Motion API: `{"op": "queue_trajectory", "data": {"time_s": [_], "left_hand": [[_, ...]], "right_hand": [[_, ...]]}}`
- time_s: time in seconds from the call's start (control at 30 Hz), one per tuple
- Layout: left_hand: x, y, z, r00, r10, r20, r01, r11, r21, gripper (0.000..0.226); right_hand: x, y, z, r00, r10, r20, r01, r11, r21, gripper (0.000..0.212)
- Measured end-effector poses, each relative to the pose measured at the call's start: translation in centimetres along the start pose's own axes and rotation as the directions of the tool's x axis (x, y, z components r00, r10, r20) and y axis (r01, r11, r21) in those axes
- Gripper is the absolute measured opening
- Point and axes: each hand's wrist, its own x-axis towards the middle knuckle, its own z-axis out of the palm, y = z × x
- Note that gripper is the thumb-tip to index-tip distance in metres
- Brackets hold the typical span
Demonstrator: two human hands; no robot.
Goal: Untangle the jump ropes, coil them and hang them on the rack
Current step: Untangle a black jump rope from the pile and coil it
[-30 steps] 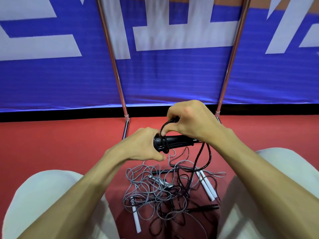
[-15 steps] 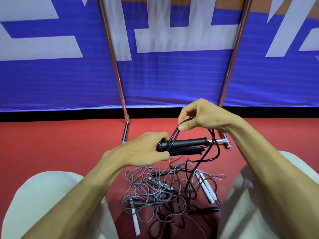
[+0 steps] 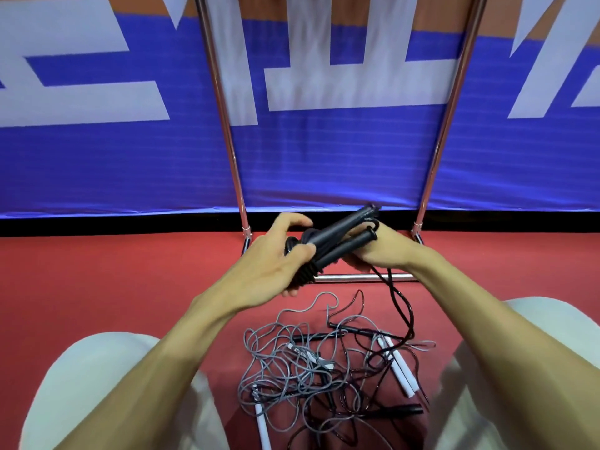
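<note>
I hold a black jump rope's two handles (image 3: 337,237) side by side, tilted up to the right. My left hand (image 3: 279,264) grips their lower ends, where black cord is wound round them. My right hand (image 3: 376,251) grips near the upper ends, and the black cord (image 3: 401,303) trails from it down to the floor. Below, between my knees, lies a tangled pile of grey and black ropes (image 3: 311,368) with white handles (image 3: 401,371) and black handles (image 3: 399,410). The chrome rack (image 3: 227,125) stands just behind my hands.
The rack's right upright (image 3: 451,102) and low crossbar (image 3: 350,278) frame the space ahead. A blue and white banner (image 3: 324,157) hangs behind it. The floor (image 3: 113,280) is red. My knees in light trousers (image 3: 97,384) flank the rope pile.
The handles have risen and tilted, right end up. My right hand has moved from pinching a cord loop above the handles to gripping under their upper ends. The view has tipped upward.
</note>
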Motion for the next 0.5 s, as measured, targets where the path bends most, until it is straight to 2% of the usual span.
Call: {"op": "queue_trajectory", "data": {"time_s": [0.07, 0.13, 0.2, 0.3, 0.37, 0.5], "left_hand": [[0.0, -0.1, -0.1, 0.999, -0.003, -0.043, 0.003, 1.000, 0.002, 0.059], [0.2, -0.3, -0.3, 0.996, 0.021, -0.085, -0.019, 1.000, 0.022, 0.065], [0.6, -0.6, -0.5, 0.992, 0.041, -0.120, -0.042, 0.999, -0.003, 0.053], [1.1, -1.0, -0.6, 0.987, 0.006, -0.163, -0.004, 1.000, 0.009, 0.024], [1.3, -1.4, -0.7, 0.981, -0.042, -0.189, 0.048, 0.998, 0.026, 0.009], [1.8, -2.3, -1.1, 0.982, -0.038, -0.186, 0.081, 0.969, 0.233, 0.018]], "right_hand": [[0.1, -0.2, 0.8, 0.995, 0.083, 0.051, -0.081, 0.996, -0.043, 0.035], [0.0, -0.5, 1.4, 0.975, 0.171, 0.145, -0.163, 0.984, -0.069, 0.042], [-0.2, -0.7, 1.4, 0.947, 0.238, 0.215, -0.205, 0.965, -0.164, 0.048], [-0.5, -0.8, 1.0, 0.907, 0.317, 0.278, -0.196, 0.901, -0.388, 0.040], [-0.6, -0.9, 1.0, 0.880, 0.364, 0.305, -0.189, 0.857, -0.479, 0.035], [-1.1, -0.9, 1.2, 0.874, 0.350, 0.337, -0.087, 0.795, -0.600, 0.020]]}}
